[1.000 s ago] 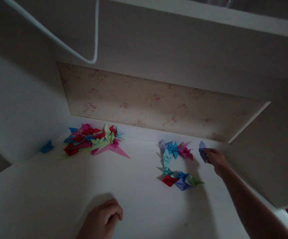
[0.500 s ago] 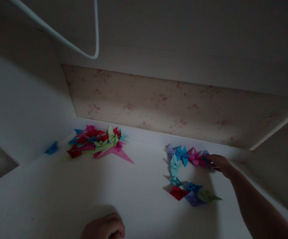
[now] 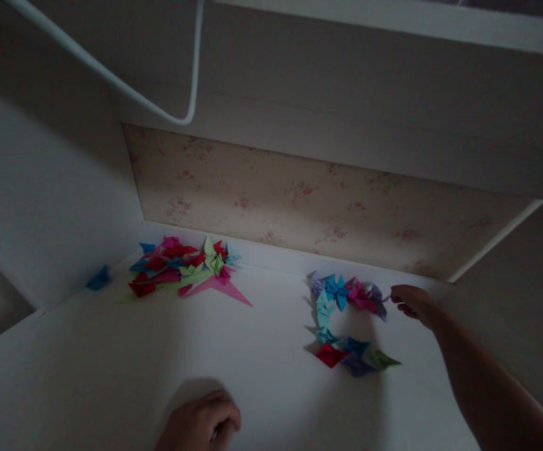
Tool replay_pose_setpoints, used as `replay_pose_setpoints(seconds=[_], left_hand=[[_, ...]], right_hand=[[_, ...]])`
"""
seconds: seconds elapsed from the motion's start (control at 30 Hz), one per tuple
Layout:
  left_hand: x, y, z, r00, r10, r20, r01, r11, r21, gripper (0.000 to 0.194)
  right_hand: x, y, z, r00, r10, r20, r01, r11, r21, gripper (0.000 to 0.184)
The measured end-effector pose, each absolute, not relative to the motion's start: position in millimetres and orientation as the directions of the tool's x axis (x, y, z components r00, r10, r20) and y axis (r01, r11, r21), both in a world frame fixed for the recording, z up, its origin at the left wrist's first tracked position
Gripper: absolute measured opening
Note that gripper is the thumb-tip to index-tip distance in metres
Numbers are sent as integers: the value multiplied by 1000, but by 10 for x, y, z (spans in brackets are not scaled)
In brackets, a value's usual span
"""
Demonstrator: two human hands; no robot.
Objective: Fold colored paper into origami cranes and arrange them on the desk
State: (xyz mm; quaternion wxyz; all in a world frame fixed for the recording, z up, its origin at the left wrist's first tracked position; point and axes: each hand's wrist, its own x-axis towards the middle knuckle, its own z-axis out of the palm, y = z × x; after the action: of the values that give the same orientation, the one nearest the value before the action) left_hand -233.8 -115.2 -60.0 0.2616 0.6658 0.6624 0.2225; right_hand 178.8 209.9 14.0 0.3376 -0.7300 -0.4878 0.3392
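My right hand is closed in a pinch at the tip of a purple origami crane, which stays on the white surface. That crane ends the upper row of a curved line, beside a pink crane, a blue crane and a lavender one. Light-blue cranes lead down to a red crane, a violet one and a green one. My left hand rests curled at the near edge of view, with nothing visible in its fingers.
A heap of folded paper cranes lies at the back left, and a single blue piece sits by the left panel. A white cable hangs at the upper left. Flowered wallpaper covers the back wall, below a pale overhead panel.
My right hand has drawn back slightly from over the purple crane, and only its fingertips are now at the crane's tip. The view has shifted slightly. The left hand stays curled.
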Motion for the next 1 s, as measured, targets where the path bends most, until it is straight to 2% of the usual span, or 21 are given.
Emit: replay_pose_setpoints(seconds=[0.2, 0.4, 0.63, 0.7, 0.77, 0.8, 0.9, 1.0], left_hand=[[-2319, -1216, -526, 3, 999, -47, 716, 30, 698, 28], [-2326, -1269, -476, -36, 999, 5, 635, 19, 773, 29], [-2370, -1298, -561, -62, 997, 49, 563, -5, 827, 26], [-2377, -1301, -592, -69, 996, 52, 554, -5, 832, 26], [-2382, -1308, -615, -59, 995, 80, 548, -35, 835, 26], [-2386, -1313, -623, -53, 994, 96, 552, -51, 832, 24], [-2406, -1325, -623, -59, 992, 115, 594, -57, 803, 21], [-2419, -1331, -587, -51, 992, 115, 605, -61, 794, 20]], right_hand=[[1771, 1761, 374, 308, 949, -68, 510, -225, -830, 21], [1359, 1034, 359, 257, 963, 82, 419, -35, -907, 32], [96, -140, -99, -58, 998, -12, 141, -4, -990, 24], [-307, -403, -310, -88, 996, -29, 107, -20, -994, 22], [-668, -612, -503, -126, 992, -33, 156, -13, -988, 20], [-818, -698, -579, -138, 990, 20, 220, 50, -974, 17], [-1091, -874, -691, -201, 959, 199, 488, 274, -828, 14], [-1107, -923, -675, -266, 931, 251, 574, 362, -734, 18]])
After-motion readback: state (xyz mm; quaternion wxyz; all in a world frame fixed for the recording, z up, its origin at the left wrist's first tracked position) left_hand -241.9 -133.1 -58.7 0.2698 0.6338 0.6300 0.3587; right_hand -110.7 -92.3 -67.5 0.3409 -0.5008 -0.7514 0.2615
